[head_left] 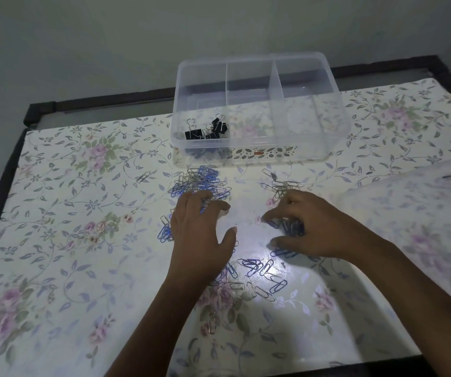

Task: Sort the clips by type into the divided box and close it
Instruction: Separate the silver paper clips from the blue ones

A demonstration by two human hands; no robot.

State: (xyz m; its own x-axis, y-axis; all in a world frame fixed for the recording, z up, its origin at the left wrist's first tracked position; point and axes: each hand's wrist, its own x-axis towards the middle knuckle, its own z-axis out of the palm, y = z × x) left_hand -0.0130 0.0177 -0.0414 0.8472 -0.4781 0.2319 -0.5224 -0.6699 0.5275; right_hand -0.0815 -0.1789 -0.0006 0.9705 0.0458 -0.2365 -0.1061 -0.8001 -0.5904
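Note:
A clear divided box [259, 156] stands open at the far middle of the table, with black binder clips [208, 130] in its left compartment. Blue and silver paper clips lie mixed in a heap [200, 182] in front of the box. A small silver bunch [280, 186] lies to the right, and more clips are scattered [259, 276] near me. My left hand [200, 238] rests flat on the table with its fingertips on the mixed heap. My right hand [308, 227] is cupped over several blue clips [291, 229], fingers curled round them.
The translucent lid [422, 213] of the box lies on the right side of the table. Single clips lie apart at the left [143, 176] and near the front [211, 322]. A floral cloth [69, 240] covers the table, and a wall stands behind.

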